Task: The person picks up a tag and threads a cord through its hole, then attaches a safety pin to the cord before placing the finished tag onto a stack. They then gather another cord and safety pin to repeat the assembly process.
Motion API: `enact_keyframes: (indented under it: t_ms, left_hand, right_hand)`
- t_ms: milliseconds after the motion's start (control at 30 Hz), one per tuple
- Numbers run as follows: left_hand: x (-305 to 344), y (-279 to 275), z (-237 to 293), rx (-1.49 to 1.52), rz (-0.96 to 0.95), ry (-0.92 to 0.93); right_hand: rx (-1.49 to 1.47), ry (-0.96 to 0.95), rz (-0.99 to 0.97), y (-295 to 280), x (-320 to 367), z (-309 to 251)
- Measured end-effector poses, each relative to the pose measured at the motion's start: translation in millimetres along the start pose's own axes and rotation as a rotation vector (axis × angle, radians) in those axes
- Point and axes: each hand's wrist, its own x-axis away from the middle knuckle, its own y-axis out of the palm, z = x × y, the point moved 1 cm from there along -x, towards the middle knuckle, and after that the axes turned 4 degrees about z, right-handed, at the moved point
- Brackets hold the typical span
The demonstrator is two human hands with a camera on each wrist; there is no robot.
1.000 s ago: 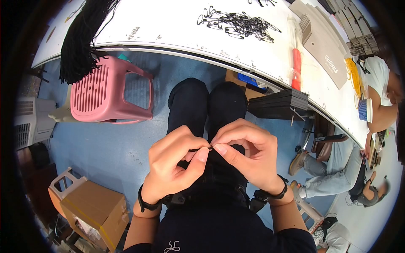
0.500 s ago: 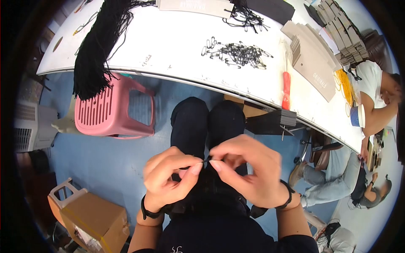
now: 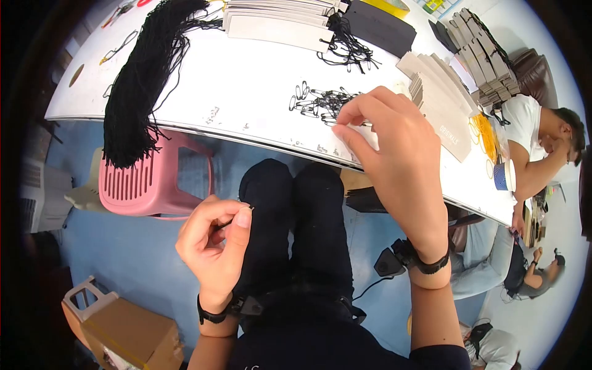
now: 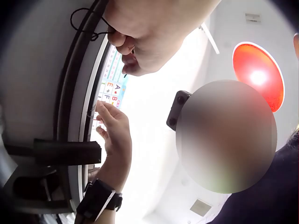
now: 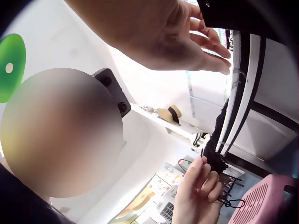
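The left hand (image 3: 217, 242), above the left thigh, pinches a thin black cord between thumb and forefinger. In the left wrist view a loop of the cord (image 4: 74, 22) hangs off that hand (image 4: 145, 35). Over the table's front edge reaches the right hand (image 3: 401, 148), thumb and forefinger apart at the near side of the black safety pins (image 3: 317, 103). No pin shows in its grasp; the hand hides part of the pile. In the right wrist view its fingers (image 5: 212, 46) are loosely bent at the table edge.
A black bundle of cords (image 3: 139, 92) drapes over the table edge above a pink stool (image 3: 132, 185). Card stacks (image 3: 277, 28), black looped cords (image 3: 350, 49), yellow cords (image 3: 484, 137) and a cup (image 3: 502, 176) are on the table. Another person sits at the right.
The right hand has left the left hand and moved up to the pins on the table. The left hand has shifted slightly left, with the cord still pinched. The head view has shifted.
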Motion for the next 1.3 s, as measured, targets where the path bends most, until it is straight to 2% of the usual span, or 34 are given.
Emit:
enact_keyframes:
  t_ms: [33, 100, 333, 400, 433, 500, 567, 633, 867, 1300]
  left_hand:
    - [0, 0, 0, -0.002, 0.004, -0.014]
    - [0, -2, -1, -0.011, -0.004, -0.017]
    - [-3, 1, -3, 0.003, -0.028, -0.007]
    - [-3, 2, -3, 0.003, -0.028, 0.001]
    - [-3, 2, -2, 0.005, -0.030, 0.006]
    - [-3, 2, 0, 0.003, -0.041, 0.036]
    - [-3, 3, 3, 0.000, -0.049, 0.065]
    - [-2, 6, 8, -0.078, -0.074, 0.175]
    - [-1, 9, 14, -0.098, -0.112, 0.284]
    - [4, 12, 16, -0.066, -0.131, 0.269]
  right_hand:
    - [0.000, -0.005, -0.007, 0, -1, -2]
    - [-0.051, 0.109, -0.083, 0, -4, -4]
    - [-0.047, 0.056, -0.094, 0, -2, -5]
    - [0.069, -0.055, 0.068, -1, 2, -10]
    - [0.068, -0.058, 0.066, -6, 6, -17]
    - [-0.130, 0.077, 0.086, -19, 20, -37]
    - [-0.348, 0.095, 0.087, -10, 40, -54]
    - [-0.388, 0.039, 0.147, 4, 52, -60]
    - [-0.431, -0.038, 0.317, 17, 72, -63]
    - [-0.443, -0.103, 0.320, 17, 79, -60]
